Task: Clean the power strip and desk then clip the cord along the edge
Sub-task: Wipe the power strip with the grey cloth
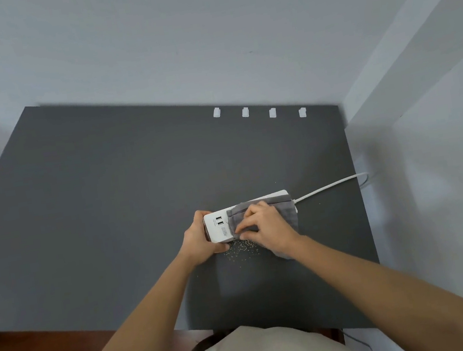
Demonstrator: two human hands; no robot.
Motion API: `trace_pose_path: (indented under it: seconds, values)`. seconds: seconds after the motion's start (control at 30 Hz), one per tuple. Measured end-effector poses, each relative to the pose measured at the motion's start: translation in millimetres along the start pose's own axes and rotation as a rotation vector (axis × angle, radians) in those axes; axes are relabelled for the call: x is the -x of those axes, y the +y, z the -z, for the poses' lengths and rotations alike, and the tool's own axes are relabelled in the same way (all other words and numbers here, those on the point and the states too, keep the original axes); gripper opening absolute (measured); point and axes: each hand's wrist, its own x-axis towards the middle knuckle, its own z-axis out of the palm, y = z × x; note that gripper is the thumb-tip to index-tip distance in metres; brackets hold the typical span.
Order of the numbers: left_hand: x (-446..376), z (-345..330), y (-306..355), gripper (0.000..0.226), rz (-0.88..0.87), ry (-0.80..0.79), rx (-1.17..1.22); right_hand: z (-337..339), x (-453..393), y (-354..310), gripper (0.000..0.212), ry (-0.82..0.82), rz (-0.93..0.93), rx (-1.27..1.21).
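Midway along the bench (107,194), toward its right edge: white power strip (219,225), clamped at its left end by left hand (201,240), fingers wrapped around the casing. Right hand (265,226) pressed flat on grey cloth (259,210), fingers curled and pinching the fabric against the strip's top. Just in front, toward the near edge: scattered crumbs (241,249). Trailing off the right edge: white cord (331,186). Along the far edge: four white clips (258,112), all without cord. Likely risks: crumbs swept into the sockets or dragged about under the hanging cloth; strip twisting if the left grip slackens; cord tugged taut over the edge.
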Motion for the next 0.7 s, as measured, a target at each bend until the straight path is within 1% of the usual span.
trace_pose_path:
  seconds: [0.03,0.07,0.1,0.17,0.2,0.23,0.33,0.43,0.53,0.6,0.7]
  values:
    - [1,0,0,0.071,0.0,-0.005,-0.002,5,2,8,0.017,-0.023,0.025,-0.007]
    - [0,1,0,0.07,0.0,-0.008,-0.001,9,3,15,0.017,-0.009,0.015,-0.039]
    - [0,1,2,0.07,-0.004,-0.012,-0.003,13,4,19,0.017,0.041,-0.043,-0.104]
    - [-2,2,8,0.071,-0.014,-0.023,-0.019,18,0,19,0.014,0.199,-0.205,-0.271]
    - [-4,3,11,0.071,-0.017,-0.024,-0.026,17,-4,16,0.011,0.25,-0.251,-0.32]
    - [-5,3,13,0.071,-0.019,-0.024,-0.033,14,-8,11,0.009,0.258,-0.248,-0.316]
    - [-5,5,15,0.071,-0.016,-0.038,-0.061,1,-12,-6,0.006,0.154,-0.15,-0.161]
    - [-4,5,13,0.071,-0.012,-0.041,-0.049,9,-14,4,0.006,0.151,-0.23,-0.064]
    - [-2,6,15,0.07,-0.021,-0.036,-0.038,25,-14,26,0.007,0.149,-0.305,-0.043]
    - [-2,8,18,0.069,-0.023,-0.042,-0.024,36,-10,43,0.008,0.2,-0.351,-0.066]
    - [-3,10,21,0.069,-0.015,-0.047,-0.041,39,-3,57,0.011,0.349,-0.454,-0.18]
